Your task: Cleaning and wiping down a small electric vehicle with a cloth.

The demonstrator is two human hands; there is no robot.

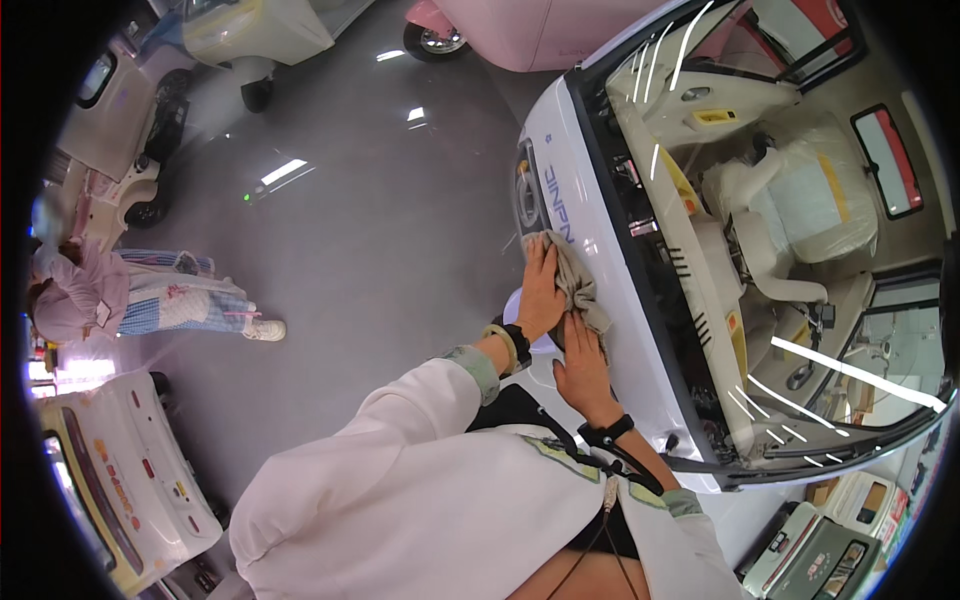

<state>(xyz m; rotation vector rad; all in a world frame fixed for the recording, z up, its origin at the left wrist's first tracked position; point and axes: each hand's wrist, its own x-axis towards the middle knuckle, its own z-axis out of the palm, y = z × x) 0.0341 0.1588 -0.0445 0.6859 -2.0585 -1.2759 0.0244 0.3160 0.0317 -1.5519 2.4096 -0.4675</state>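
Note:
Both my hands press a crumpled grey-beige cloth [579, 281] against the light lavender front panel [626, 315] of a small vehicle. My left hand [541, 289] lies over the cloth's left part, fingers stretched towards the headlight [529, 191]. Lower on the panel, my right hand [586, 367] rests flat with its fingertips on the cloth's lower edge. Blue lettering [558, 202] runs along the panel, its end partly covered by the cloth. Beyond the panel, the windshield [750, 300] shows a beige cabin with a plastic-wrapped seat [814, 195].
A pink vehicle [502, 30] stands beyond the lavender one. White and cream vehicles line the left, including one at lower left [127, 480]. A person [142, 296] in a patterned apron stands on the glossy grey floor [360, 247]. More vehicles [817, 547] sit at lower right.

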